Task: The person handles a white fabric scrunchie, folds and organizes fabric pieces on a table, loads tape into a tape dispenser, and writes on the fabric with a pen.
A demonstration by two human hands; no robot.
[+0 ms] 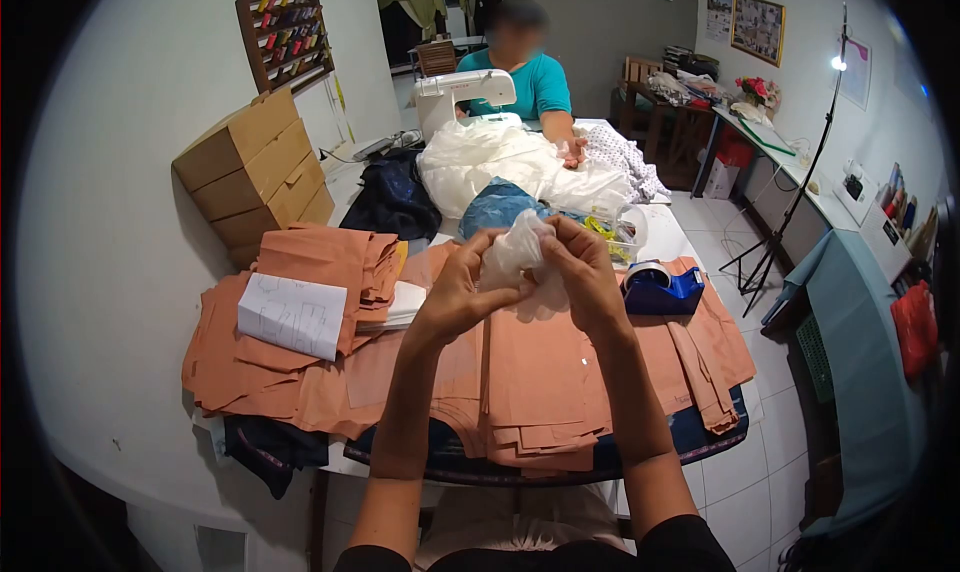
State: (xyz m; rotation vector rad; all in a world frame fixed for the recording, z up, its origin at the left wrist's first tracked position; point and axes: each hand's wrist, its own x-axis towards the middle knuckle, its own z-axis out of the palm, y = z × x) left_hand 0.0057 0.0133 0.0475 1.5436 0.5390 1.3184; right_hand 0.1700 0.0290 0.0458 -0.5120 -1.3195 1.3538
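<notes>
Both my hands are raised over the table, closed on a crumpled, thin white sheet (518, 244); whether it is plastic or cloth I cannot tell. My left hand (458, 294) pinches its left side, with the thumb pointing inward. The upper right part is gripped between the fingers of my right hand (586, 270). Beneath them lies a stack of folded orange fabric pieces (540, 382). Close to my right hand stands a blue tape dispenser (668, 292) with a roll on it. Behind the white sheet sits a crumpled blue bundle (495, 207).
Across the table a person in a teal shirt (548, 84) sits at a white sewing machine (462, 94) with white fabric (475, 162). More orange pieces (240, 362) lie left under a marked paper (292, 315). A clear tub (630, 234) holds small items. Cardboard boxes (255, 172) stand left.
</notes>
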